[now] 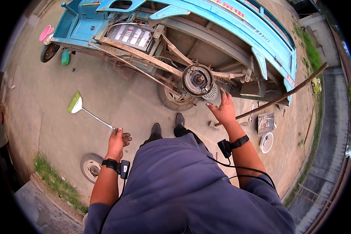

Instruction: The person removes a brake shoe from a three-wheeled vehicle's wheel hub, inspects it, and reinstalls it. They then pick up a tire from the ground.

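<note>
My right hand [224, 110] reaches forward with its fingers apart and holds nothing. Just ahead of it, left of the fingertips, is an exposed brake hub [198, 79] on the axle of a blue cargo tricycle [238, 23], its wheel off. My left hand [117, 144] hangs at the left, fingers loosely bent and apart. The handle of a broom [98, 118] with green bristles ends at that hand's outline; I cannot tell whether they touch. Beyond my right hand, a long wooden pole [284, 95] slants up to the right, its lower end partly behind my wrist.
Under the hub lies a wheel [177, 97]; another wheel [92, 167] lies at my left forearm. At the right stand a tray of tools [266, 123] and a white bucket [266, 142]. A green bottle [65, 57] and a pink basin [46, 33] are at the far left.
</note>
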A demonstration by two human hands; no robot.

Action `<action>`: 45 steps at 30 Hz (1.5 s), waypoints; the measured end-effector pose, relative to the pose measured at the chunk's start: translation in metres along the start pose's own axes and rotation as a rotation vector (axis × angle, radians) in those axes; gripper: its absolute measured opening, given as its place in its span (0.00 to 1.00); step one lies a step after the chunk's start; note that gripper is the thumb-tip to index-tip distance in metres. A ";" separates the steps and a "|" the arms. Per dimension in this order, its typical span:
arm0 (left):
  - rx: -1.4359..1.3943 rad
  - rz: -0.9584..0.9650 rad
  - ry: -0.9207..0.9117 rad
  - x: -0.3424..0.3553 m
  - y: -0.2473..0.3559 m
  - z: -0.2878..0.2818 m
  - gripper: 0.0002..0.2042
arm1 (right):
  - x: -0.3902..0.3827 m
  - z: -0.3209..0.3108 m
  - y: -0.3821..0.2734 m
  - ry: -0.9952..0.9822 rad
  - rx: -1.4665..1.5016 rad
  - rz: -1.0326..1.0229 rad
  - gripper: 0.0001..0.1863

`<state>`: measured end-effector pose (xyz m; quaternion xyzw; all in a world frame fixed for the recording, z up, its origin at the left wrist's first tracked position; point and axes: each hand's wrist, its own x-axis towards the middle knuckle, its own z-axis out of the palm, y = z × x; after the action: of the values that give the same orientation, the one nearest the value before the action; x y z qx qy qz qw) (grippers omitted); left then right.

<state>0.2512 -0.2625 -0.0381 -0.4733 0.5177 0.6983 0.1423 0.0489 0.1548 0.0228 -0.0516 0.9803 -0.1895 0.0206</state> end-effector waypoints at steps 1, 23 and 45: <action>0.009 -0.004 -0.008 0.000 -0.003 -0.001 0.16 | -0.013 0.002 0.016 -0.066 -0.079 0.044 0.48; 0.019 0.013 0.133 -0.114 -0.114 0.075 0.22 | -0.168 0.010 0.188 -0.785 0.176 0.204 0.33; -0.081 0.042 0.244 -0.202 -0.218 0.009 0.24 | -0.258 0.037 0.208 -0.717 0.651 0.523 0.24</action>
<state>0.5003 -0.1038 -0.0025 -0.5491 0.5123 0.6588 0.0446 0.2879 0.3609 -0.0836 0.1413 0.7827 -0.4421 0.4147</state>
